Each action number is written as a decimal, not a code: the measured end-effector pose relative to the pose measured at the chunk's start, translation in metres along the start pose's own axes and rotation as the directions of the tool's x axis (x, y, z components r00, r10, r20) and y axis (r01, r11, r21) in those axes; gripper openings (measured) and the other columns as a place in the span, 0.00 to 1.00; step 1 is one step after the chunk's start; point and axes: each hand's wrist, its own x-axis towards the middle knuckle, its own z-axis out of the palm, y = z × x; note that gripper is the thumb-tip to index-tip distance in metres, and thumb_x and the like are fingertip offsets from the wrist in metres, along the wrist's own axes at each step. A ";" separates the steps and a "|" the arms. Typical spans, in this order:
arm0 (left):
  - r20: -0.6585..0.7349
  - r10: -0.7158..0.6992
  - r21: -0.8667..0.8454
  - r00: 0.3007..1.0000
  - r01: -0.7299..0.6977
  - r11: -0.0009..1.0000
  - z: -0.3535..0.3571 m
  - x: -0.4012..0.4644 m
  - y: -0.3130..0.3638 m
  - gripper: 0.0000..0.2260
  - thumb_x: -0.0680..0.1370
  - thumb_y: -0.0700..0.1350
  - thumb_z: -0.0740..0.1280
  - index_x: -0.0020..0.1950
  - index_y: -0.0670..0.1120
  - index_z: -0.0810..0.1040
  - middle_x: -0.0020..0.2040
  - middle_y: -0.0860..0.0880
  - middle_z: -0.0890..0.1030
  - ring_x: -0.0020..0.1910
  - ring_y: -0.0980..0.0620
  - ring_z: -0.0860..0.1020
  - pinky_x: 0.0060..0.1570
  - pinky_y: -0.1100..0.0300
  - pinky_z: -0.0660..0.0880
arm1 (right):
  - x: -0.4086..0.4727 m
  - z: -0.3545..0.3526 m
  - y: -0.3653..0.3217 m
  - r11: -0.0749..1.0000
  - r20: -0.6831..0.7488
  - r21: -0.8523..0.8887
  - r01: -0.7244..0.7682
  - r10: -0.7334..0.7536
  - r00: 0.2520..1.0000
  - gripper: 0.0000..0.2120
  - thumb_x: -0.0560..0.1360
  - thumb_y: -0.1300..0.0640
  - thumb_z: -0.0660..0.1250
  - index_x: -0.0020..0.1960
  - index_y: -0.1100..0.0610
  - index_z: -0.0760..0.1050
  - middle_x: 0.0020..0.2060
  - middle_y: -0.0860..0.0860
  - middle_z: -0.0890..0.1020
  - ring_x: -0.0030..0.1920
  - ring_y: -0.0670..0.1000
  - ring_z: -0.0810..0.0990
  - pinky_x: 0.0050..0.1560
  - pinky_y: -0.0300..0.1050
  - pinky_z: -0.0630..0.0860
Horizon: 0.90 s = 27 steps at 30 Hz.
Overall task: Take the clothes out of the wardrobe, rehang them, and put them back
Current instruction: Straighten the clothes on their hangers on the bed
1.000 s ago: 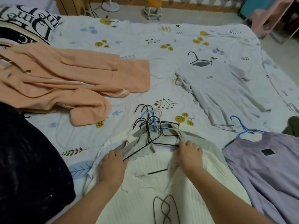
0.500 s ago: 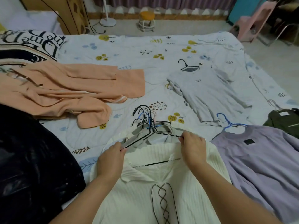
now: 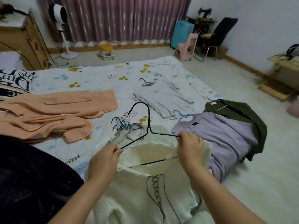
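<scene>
A cream ribbed top [image 3: 137, 196] with dark lacing at the neck hangs on a black wire hanger [image 3: 148, 126], lifted above the bed [image 3: 100, 81]. My left hand [image 3: 104, 160] grips the hanger's left end and the top's shoulder. My right hand [image 3: 191, 149] grips the right end with the other shoulder. The hook points up. A heap of spare wire hangers [image 3: 123, 125] lies on a grey garment behind it.
On the bed lie a peach garment [image 3: 53, 115], a pale grey top on a hanger [image 3: 161, 97], a lilac top on a blue hanger [image 3: 223, 136] and a dark green garment [image 3: 239, 113]. A black garment [image 3: 27, 178] fills the near left. Floor lies to the right.
Both hands have raised the cream top on its black hanger off the bed, so the hook now stands upright. The view has tilted up and shows the room beyond the bed.
</scene>
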 end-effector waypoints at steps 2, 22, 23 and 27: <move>-0.035 0.061 -0.038 0.998 -0.063 0.997 -0.012 -0.019 0.018 0.09 0.77 0.45 0.65 0.38 0.44 0.73 0.33 0.50 0.75 0.34 0.48 0.72 0.31 0.57 0.61 | -0.014 -0.030 0.007 1.000 -0.063 -0.005 -0.028 0.027 0.998 0.06 0.68 0.58 0.62 0.34 0.56 0.74 0.29 0.52 0.77 0.30 0.57 0.76 0.38 0.47 0.72; -0.338 0.523 -0.047 0.782 -0.569 0.821 -0.040 -0.127 0.218 0.06 0.65 0.44 0.69 0.30 0.44 0.77 0.25 0.50 0.76 0.24 0.46 0.75 0.28 0.69 0.60 | -0.089 -0.262 0.145 0.936 -0.188 0.305 -0.175 0.239 0.953 0.25 0.66 0.64 0.53 0.58 0.60 0.79 0.53 0.54 0.83 0.54 0.49 0.80 0.54 0.46 0.75; -0.345 0.533 -0.052 0.773 -0.582 0.811 -0.036 -0.132 0.231 0.06 0.65 0.44 0.69 0.30 0.44 0.77 0.25 0.50 0.76 0.24 0.46 0.75 0.27 0.67 0.61 | -0.090 -0.271 0.159 0.942 -0.175 0.278 -0.189 0.243 0.954 0.25 0.67 0.66 0.53 0.59 0.61 0.78 0.54 0.54 0.82 0.55 0.52 0.80 0.55 0.44 0.74; -0.363 0.557 -0.086 0.747 -0.622 0.778 -0.020 -0.150 0.279 0.07 0.67 0.45 0.68 0.31 0.44 0.77 0.26 0.50 0.76 0.25 0.46 0.74 0.27 0.59 0.67 | -0.092 -0.303 0.213 0.963 -0.180 0.132 -0.236 0.258 0.949 0.17 0.69 0.70 0.59 0.52 0.60 0.80 0.45 0.56 0.83 0.45 0.59 0.80 0.50 0.48 0.73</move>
